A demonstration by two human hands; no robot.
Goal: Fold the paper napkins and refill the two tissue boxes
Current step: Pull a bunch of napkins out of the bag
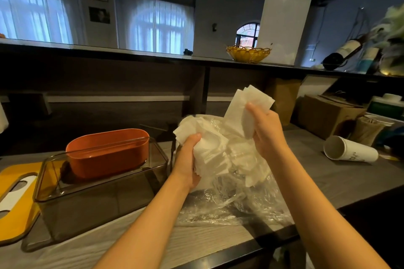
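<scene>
My left hand (pixel 187 159) grips a thick stack of white paper napkins (pixel 209 155) above a clear plastic bag (pixel 231 205) on the counter. Higher up to the right, my right hand (pixel 265 129) pinches a smaller bunch of napkins (pixel 244 105) lifted out of the pack. Left of the hands stands a smoky transparent tissue box (pixel 102 199), open at the top. An orange oval tissue box (pixel 107 153) sits inside it, also open and holding nothing. A yellow lid (pixel 17 203) with a white slot lies flat at the far left.
A white paper cup (pixel 349 150) lies on its side on the counter at right, near cardboard boxes (pixel 328 113) and cup stacks. The raised shelf behind carries a yellow wire basket (pixel 249 53) and a tilted wine bottle (pixel 343 52). The counter's dark front edge (pixel 251 249) runs below my arms.
</scene>
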